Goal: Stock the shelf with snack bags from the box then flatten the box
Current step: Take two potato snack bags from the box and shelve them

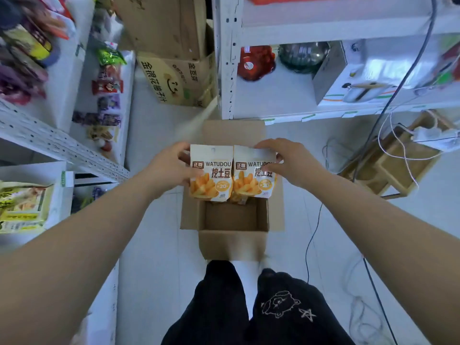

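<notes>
— Where are the bags?
— Two are held up over the far half of the box (232, 241), side by side and touching, fronts toward the camera. The left hand (170, 168) has the left bag (211, 176), and the right hand (292, 165) has the right bag (251, 181).
— How do the fingers lie?
— The left thumb lies on the bag's front at its left edge and the fingers curl behind it — a pinch. The right hand's fingers hook over its bag's top right corner, with the thumb pressed on the print.
— And the box?
— It sits on the pale floor (154, 245), open, flaps folded out, just beyond the person's black trousers (224, 307). Its near half shows bare cardboard bottom. A bit of another orange pack (239, 199) peeks out below the two held bags.
— What stands around it?
— A white rack (225, 70) at far right, a shelf (57, 143) of snacks to the left, a printed carton (174, 80) at the far end — and cables (311, 235) trailing on the right.
</notes>
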